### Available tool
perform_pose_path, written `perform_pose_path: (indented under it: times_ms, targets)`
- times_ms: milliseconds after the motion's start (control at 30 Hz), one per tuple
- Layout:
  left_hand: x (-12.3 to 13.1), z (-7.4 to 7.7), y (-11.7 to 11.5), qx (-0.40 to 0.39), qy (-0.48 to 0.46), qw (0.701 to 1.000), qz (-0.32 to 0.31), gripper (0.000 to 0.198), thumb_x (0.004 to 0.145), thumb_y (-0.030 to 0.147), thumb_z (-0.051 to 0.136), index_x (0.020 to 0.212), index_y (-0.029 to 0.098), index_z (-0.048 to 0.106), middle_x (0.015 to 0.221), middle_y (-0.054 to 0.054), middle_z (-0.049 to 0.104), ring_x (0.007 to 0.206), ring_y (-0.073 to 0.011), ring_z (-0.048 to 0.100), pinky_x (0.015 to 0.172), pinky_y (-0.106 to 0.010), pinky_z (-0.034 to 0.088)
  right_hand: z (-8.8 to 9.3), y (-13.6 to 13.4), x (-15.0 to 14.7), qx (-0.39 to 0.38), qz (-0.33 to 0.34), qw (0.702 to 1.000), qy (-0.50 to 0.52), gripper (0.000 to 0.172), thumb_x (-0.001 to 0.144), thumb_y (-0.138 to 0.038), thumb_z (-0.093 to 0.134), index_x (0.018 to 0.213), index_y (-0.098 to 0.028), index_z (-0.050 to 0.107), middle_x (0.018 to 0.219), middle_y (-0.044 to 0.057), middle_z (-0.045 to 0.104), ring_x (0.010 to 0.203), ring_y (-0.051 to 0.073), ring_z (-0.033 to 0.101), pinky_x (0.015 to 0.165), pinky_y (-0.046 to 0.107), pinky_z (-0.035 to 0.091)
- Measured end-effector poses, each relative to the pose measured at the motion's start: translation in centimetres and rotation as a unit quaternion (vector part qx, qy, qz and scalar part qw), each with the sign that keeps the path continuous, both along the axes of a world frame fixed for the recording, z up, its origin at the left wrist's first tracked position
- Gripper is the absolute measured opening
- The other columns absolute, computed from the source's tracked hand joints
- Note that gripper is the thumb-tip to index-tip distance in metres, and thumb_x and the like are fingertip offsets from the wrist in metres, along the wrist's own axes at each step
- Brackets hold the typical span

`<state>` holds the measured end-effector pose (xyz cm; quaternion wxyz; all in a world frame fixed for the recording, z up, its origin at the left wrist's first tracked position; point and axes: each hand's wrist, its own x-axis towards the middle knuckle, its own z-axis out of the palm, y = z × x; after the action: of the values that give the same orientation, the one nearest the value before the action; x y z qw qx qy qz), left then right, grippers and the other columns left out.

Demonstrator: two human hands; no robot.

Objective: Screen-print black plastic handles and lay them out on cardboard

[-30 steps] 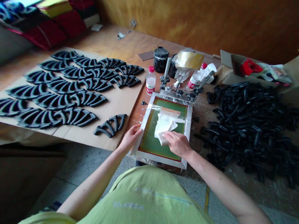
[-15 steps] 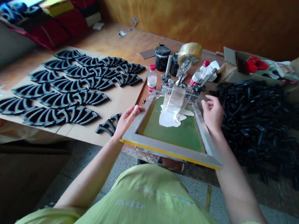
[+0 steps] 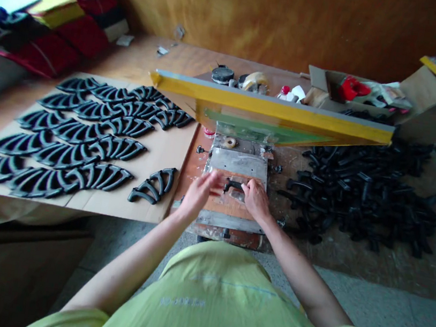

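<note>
The yellow-edged printing screen frame (image 3: 270, 107) stands tilted up, its near edge raised over the metal printing base (image 3: 238, 163). On the base lies a small black plastic part (image 3: 234, 185). My left hand (image 3: 199, 196) and my right hand (image 3: 255, 200) are on either side of that part with the fingers curled at its ends. Whether they grip it or only touch it is unclear.
A cardboard sheet (image 3: 156, 198) on the left carries several rows of black fan-shaped parts (image 3: 79, 136). A big heap of black parts (image 3: 365, 184) lies right. Ink pot, tape roll (image 3: 254, 81) and bottles sit behind the screen. Cardboard boxes (image 3: 432, 107) stand far right.
The screen frame has swung up from flat to raised. My left hand left its edge and my right hand left the white scraper; both hands came down onto the black part on the base.
</note>
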<state>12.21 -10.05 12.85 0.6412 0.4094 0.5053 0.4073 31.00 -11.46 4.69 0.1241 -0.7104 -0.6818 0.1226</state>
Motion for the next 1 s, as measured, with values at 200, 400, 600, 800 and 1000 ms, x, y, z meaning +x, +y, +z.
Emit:
perform_pose_path:
  times_ms: [200,400,600,800,1000]
  targets:
    - [1.4,-5.6,-6.6,-0.155,-0.062,0.985,0.039,0.054,0.075,0.068,0.064,0.094,0.017,0.060,0.099,-0.011,0.072,0.090,-0.0221,0.070,0.069,-0.030,0.056,1.2,-3.1,-4.3,0.082,0.193,0.973,0.096,0.011,0.096,-0.025,0.051,0.092,-0.020,0.061,0.095,0.009,0.065,0.098,0.024,0.057,0.089,0.036,0.046]
    - [-7.0,-8.8,-4.9,-0.123,0.030,0.971,0.203,0.041,0.086,0.058,0.056,0.091,0.018,0.053,0.102,-0.010,0.073,0.075,-0.0167,0.073,0.058,-0.023,0.053,-1.3,-0.8,7.2,0.114,0.068,0.989,0.066,0.023,0.091,-0.024,0.056,0.111,-0.019,0.064,0.110,0.012,0.063,0.105,0.027,0.060,0.093,0.041,0.049]
    - [-17.1,-14.0,-4.5,-0.208,0.217,0.903,0.307,0.037,0.098,0.040,0.030,0.093,0.016,0.057,0.091,-0.013,0.075,0.065,-0.0158,0.072,0.054,-0.024,0.053,-6.5,-0.7,18.5,-0.070,-0.039,0.986,-0.147,0.037,0.086,-0.019,0.053,0.122,-0.016,0.063,0.114,0.014,0.063,0.107,0.027,0.060,0.085,0.036,0.050]
    - [-20.2,-16.4,-2.6,-0.255,0.301,0.890,0.229,0.051,0.093,0.044,0.032,0.076,0.013,0.068,0.063,-0.016,0.070,0.057,-0.0232,0.069,0.052,-0.031,0.056,-7.4,-1.2,18.6,-0.083,-0.020,0.976,-0.199,0.032,0.089,-0.023,0.050,0.115,-0.022,0.067,0.110,0.011,0.064,0.101,0.024,0.060,0.072,0.033,0.048]
    - [-22.2,-15.4,-1.4,-0.282,0.424,0.851,0.130,0.047,0.090,0.047,0.040,0.073,0.014,0.070,0.055,-0.014,0.066,0.060,-0.0295,0.069,0.058,-0.037,0.056,-7.4,-0.5,18.8,-0.088,0.003,0.971,-0.222,0.026,0.089,-0.023,0.050,0.109,-0.020,0.066,0.106,0.011,0.065,0.099,0.025,0.060,0.067,0.032,0.045]
